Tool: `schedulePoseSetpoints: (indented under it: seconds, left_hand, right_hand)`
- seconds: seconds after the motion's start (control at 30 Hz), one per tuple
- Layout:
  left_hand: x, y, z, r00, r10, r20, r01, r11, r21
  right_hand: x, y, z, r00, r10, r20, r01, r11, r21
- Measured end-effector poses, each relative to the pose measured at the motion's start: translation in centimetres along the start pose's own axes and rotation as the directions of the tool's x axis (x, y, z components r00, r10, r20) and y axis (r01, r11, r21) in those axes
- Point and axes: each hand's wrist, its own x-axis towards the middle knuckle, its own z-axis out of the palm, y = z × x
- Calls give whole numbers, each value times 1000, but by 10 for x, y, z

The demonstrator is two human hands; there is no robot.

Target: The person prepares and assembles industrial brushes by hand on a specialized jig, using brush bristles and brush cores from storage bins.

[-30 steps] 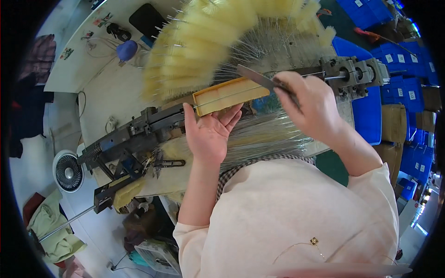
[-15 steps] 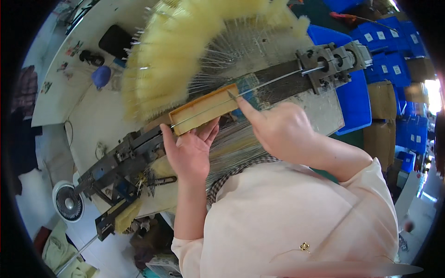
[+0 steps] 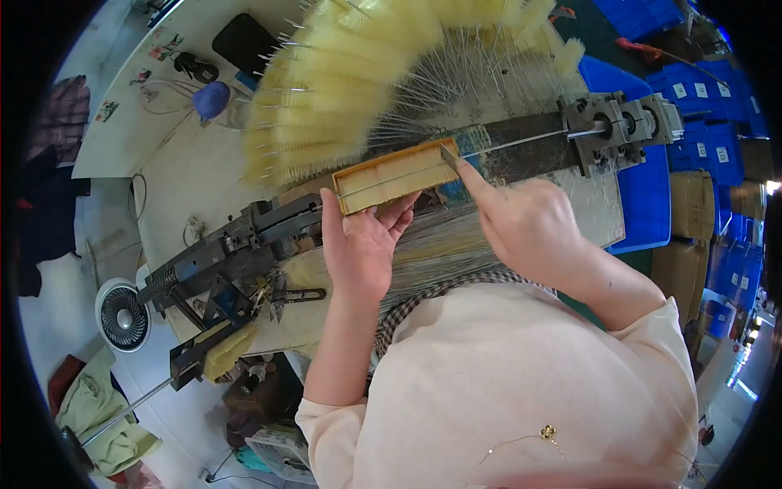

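Note:
A shallow rectangular tray [image 3: 356, 207] with an orange-brown rim lies slanted over the bench, with a pale layer of what look like fine fibres inside. A thin wire [image 3: 399, 177] runs lengthwise across it toward the metal clamp unit on the right. My left hand [image 3: 364, 248] holds the tray from below, palm up, thumb at its left end and fingers under the near edge. In my right hand [image 3: 529, 218] is a small grey blade-like tool [image 3: 449, 155], pinched with the index finger stretched along it. The tool's tip is at the tray's right end.
Yellow round brushes [image 3: 326, 110] on wire stems fan out behind the tray. Metal clamps [image 3: 615, 130] stand at the right, a dark metal rail [image 3: 236, 253] at the left. Loose wires [image 3: 440, 244] lie before me. Beyond are a blue bin [image 3: 648, 200] and a fan [image 3: 124, 318].
The whole view has shifted, so the bench and both hands appear farther right and slightly higher. Both hands stay at the tray, with the tool still at its right end.

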Motion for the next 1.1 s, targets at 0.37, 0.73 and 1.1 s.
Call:
schedulePoseSetpoints:
  seconds: [0.37, 0.73, 1.1]
  left_hand:
    - [3, -12, -12, 999, -45, 27, 34, 952, 306]
    - [-64, -31, -51, 998, -11, -65, 30, 953, 300]
    - [-199, 6, -231, 238, 405, -883, -579, 789, 206]
  right_hand:
    - [-5, 4, -2, 981, 59, -182, -48, 997, 68]
    - [-43, 22, 8, 888, 439, 138, -301, 326, 896]
    - [-47, 3, 49, 848, 373, 376, -492, 290, 821]
